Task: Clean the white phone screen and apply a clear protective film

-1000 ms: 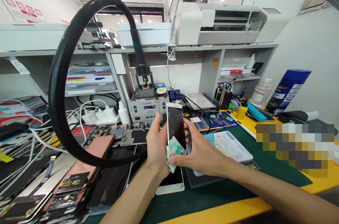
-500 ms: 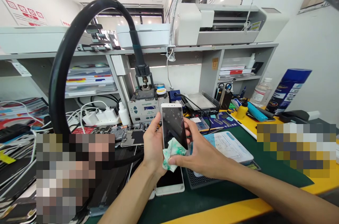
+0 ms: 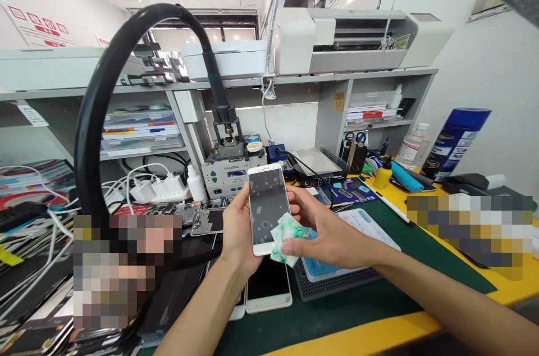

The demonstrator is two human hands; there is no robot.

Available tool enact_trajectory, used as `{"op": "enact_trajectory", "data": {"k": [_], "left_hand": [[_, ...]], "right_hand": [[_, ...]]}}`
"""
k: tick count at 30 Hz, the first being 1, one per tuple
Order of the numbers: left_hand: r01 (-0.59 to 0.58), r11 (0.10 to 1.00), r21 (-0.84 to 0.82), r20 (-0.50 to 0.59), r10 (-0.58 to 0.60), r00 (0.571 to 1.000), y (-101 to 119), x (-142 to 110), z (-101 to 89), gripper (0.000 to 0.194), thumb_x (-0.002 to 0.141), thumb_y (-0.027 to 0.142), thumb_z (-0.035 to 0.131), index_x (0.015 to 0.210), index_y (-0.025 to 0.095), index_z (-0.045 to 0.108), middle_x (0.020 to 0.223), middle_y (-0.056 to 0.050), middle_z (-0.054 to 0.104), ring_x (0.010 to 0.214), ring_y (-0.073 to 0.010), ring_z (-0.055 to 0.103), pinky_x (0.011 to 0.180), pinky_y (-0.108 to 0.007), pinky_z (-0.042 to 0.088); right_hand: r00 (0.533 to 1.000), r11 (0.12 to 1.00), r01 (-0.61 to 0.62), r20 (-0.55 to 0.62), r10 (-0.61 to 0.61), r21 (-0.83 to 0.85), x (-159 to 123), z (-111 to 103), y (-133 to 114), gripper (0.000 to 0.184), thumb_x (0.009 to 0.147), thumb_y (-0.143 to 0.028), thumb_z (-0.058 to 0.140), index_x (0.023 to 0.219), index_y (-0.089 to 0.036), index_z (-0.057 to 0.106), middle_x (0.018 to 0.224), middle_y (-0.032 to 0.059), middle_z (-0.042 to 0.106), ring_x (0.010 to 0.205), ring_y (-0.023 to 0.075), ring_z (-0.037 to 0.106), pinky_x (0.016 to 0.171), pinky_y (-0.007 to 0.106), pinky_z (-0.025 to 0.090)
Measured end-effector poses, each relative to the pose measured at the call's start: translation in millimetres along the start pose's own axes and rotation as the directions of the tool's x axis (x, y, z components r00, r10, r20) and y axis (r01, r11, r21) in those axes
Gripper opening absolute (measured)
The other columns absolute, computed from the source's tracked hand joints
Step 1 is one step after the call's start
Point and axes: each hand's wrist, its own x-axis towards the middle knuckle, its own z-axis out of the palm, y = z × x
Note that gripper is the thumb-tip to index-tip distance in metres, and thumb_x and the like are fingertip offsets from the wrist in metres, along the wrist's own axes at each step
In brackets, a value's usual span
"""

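A white-framed smartphone [image 3: 268, 199] with a dark, spotted screen is held up over the bench, its screen facing me. My left hand [image 3: 239, 227] is closed around its left side and lower back. In my right hand [image 3: 315, 235], the thumb presses a crumpled white tissue with green stains [image 3: 287, 232] against the fingers, at the phone's lower right corner. Fingers of that hand also sit by the phone's right edge; whether they grip it, I cannot tell. Below lies a second white-framed phone [image 3: 268, 287] on the green mat, partly hidden by my left hand.
A blue-and-white box [image 3: 370, 232] rests on a dark grid tray [image 3: 320, 286] right of the phones. A thick black hose [image 3: 90, 137] arches up on the left. Behind stands a soldering station [image 3: 223, 176]. Stacked phone parts [image 3: 168, 294] crowd the left; a yellow bottle [image 3: 382, 175] stands right.
The tissue has moved off the lower screen to the phone's lower right corner, baring the white bottom edge. The phone has tilted and shifted slightly left in view.
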Motion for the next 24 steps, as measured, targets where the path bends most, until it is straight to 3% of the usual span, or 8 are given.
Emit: {"op": "enact_trajectory", "data": {"k": [16,24], "left_hand": [[0.018,1.0,0.017,0.073,-0.019,0.997,-1,7,-9.6,0.046,0.095,0.044,0.047,0.115,0.009,0.069,0.089,-0.014,0.076,0.077,-0.0287,0.074,0.077,-0.041,0.058],[-0.002,0.999,0.033,0.018,0.002,1.0,-5,9,-12.7,0.04,0.092,0.041,0.055,0.116,0.012,0.069,0.089,-0.011,0.076,0.075,-0.0265,0.073,0.074,-0.037,0.058]], "right_hand": [[1.0,1.0,0.005,-0.02,-0.005,-0.016,1,-6,0,0.092,0.073,-0.043,0.081,0.15,-0.027,0.032,0.12,0.0085,0.051,0.107,0.0215,0.052,0.089,0.034,0.048],[0.995,0.999,-0.029,-0.091,0.027,-0.015,1,-12,3,0.098,0.074,-0.04,0.081,0.153,-0.033,0.023,0.131,0.0111,0.049,0.114,0.0258,0.054,0.092,0.04,0.049]]}}
